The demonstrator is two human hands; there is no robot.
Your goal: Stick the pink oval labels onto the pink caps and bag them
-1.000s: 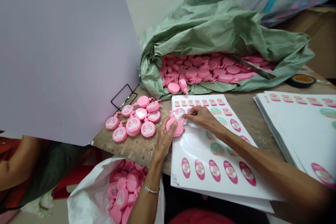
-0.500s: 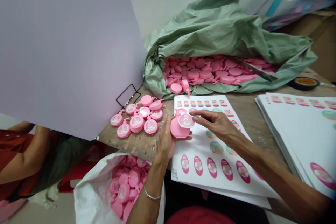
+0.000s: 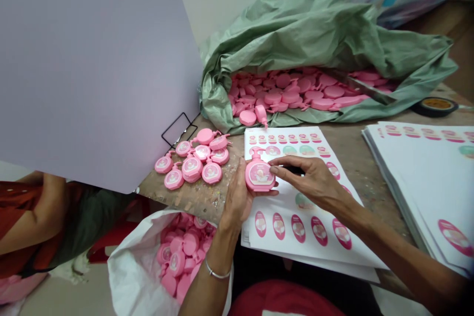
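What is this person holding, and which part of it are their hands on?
A pink pump bottle: the left hand cradles its round body from behind, while the right hand's fingertips rest against its right edge.

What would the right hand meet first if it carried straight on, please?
The pink pump bottle in the left hand; the right hand's fingertips are at its edge, though depth is unclear.
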